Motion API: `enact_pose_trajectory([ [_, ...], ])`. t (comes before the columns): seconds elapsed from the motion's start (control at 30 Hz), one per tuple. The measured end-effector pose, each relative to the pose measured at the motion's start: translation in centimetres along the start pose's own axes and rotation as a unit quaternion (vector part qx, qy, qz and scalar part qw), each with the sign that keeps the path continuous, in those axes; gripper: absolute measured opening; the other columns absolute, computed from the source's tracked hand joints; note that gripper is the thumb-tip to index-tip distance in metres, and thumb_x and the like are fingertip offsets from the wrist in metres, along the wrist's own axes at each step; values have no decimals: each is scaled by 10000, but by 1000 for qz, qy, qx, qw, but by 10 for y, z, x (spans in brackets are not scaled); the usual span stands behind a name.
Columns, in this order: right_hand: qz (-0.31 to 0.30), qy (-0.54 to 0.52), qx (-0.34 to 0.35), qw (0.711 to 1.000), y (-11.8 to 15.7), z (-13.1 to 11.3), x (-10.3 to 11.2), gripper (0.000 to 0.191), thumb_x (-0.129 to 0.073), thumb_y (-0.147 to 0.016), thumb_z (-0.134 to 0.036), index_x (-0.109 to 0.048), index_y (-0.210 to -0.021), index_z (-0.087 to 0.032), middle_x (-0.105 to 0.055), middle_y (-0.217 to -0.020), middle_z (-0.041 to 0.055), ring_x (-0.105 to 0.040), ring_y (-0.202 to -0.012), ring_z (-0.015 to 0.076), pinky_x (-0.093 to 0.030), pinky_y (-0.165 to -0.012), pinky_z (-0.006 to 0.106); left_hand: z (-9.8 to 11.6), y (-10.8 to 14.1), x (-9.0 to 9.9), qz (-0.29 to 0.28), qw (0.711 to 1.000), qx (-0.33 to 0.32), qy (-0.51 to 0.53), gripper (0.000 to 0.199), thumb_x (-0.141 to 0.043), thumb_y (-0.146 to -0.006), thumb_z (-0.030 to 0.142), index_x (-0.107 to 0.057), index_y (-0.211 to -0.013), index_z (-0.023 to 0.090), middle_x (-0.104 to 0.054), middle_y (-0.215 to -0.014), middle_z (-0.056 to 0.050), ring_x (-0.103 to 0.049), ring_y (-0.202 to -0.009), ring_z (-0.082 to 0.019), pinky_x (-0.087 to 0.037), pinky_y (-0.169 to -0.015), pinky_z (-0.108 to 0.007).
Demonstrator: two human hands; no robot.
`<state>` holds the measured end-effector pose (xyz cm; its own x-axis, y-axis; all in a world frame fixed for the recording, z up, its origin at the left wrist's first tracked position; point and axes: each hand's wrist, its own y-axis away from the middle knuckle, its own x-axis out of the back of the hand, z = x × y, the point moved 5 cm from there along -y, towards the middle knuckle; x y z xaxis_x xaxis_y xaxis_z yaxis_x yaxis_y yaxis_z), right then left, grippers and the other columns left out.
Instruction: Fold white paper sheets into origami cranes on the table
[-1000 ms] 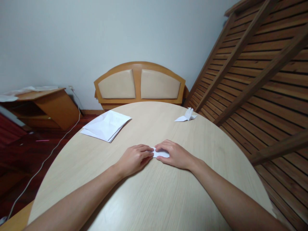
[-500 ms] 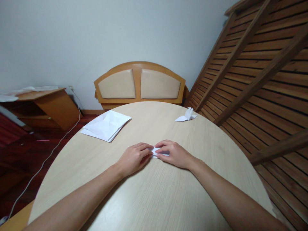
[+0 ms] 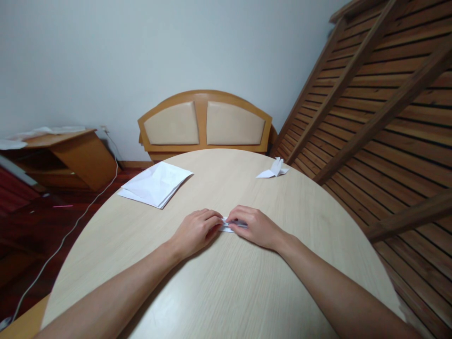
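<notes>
A small folded piece of white paper [image 3: 226, 229] lies on the round table between my hands, mostly covered by fingers. My left hand [image 3: 197, 230] grips its left end, the fingers bent and close together. From the other side, my right hand [image 3: 256, 227] pinches the paper between thumb and fingers. Both hands rest low over the tabletop, their fingertips almost meeting. Farther back on the right stands a white folded paper crane [image 3: 274, 169], touched by neither hand.
Several white paper sheets [image 3: 157, 183] lie stacked at the table's [image 3: 226, 292] left. Behind stands a headboard [image 3: 205, 96] with cream panels. A slatted wooden frame [image 3: 384, 103] leans along the right. A desk [image 3: 81, 157] and white cable [image 3: 76, 221] are at the left.
The fingers of my right hand have shifted slightly on the folded paper and sit closer together. My left hand has barely moved. The crane and the sheets stay put.
</notes>
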<state>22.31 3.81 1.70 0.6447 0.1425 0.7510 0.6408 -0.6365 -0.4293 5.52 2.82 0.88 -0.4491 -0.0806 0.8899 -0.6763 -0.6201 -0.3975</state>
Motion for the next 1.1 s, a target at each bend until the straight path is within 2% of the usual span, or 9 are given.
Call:
enact_pose_trajectory([
  [0.3, -29, 60, 4, 998, -1, -4, -1, 207, -578, -953, -176, -677, -1132, -208, -696, -989, 50, -658, -913, 186, -498, -826, 303, 0, -1, 0, 3, 1000, -10, -7, 145, -517, -955, 127, -623, -1033, 188, -717, -1027, -60, -652, -898, -196, -514, -783, -309],
  [0.5, -22, 89, -18, 996, -2, -2, -2, 149, -576, -981, -250, -709, -974, -184, -711, -928, 50, -667, -853, 178, -497, -778, 290, 2, -1, 5, 26, 999, 1, -22, 132, -525, -954, 135, -614, -1038, 184, -724, -924, -50, -670, -807, -188, -510, -710, -296],
  [0.8, -13, 75, -17, 997, -5, -6, 3, 166, -570, -986, -267, -720, -972, -195, -705, -885, 47, -662, -811, 180, -497, -741, 297, 1, 1, 7, 52, 998, 5, -39, 149, -498, -970, 159, -622, -1047, 193, -716, -842, -39, -669, -725, -182, -506, -655, -291],
  [0.87, 2, 56, -28, 998, -5, -5, 6, 163, -566, -988, -272, -712, -978, -200, -701, -897, 48, -660, -821, 178, -496, -745, 297, 1, 1, 13, 83, 996, 8, -29, 158, -518, -966, 179, -600, -1100, 198, -726, -911, -57, -683, -803, -198, -533, -725, -322],
  [0.93, 33, 27, -49, 998, -4, -3, 10, 152, -564, -987, -276, -696, -972, -201, -699, -915, 49, -655, -836, 177, -495, -753, 300, 0, 2, 22, 142, 990, 21, -9, 282, -573, -944, 215, -540, -1224, 198, -701, -1118, -112, -668, -1019, -238, -533, -882, -396],
  [1.03, 95, -39, -106, 989, 0, 6, 16, 138, -564, -980, -294, -665, -961, -202, -700, -911, 39, -651, -828, 171, -494, -763, 304, -4, 6, 32, 241, 967, 68, 47, 553, -639, -904, 248, -384, -1393, 205, -493, -1448, -187, -476, -1344, -301, -430, -1069, -509],
  [1.1, 129, -96, -149, 976, 2, 13, 17, 140, -576, -968, -324, -650, -974, -205, -699, -895, 32, -651, -814, 169, -496, -747, 300, -9, 8, 32, 283, 948, 100, 110, 631, -639, -899, 253, -306, -1435, 230, -380, -1533, -197, -433, -1381, -305, -415, -1081, -529],
])
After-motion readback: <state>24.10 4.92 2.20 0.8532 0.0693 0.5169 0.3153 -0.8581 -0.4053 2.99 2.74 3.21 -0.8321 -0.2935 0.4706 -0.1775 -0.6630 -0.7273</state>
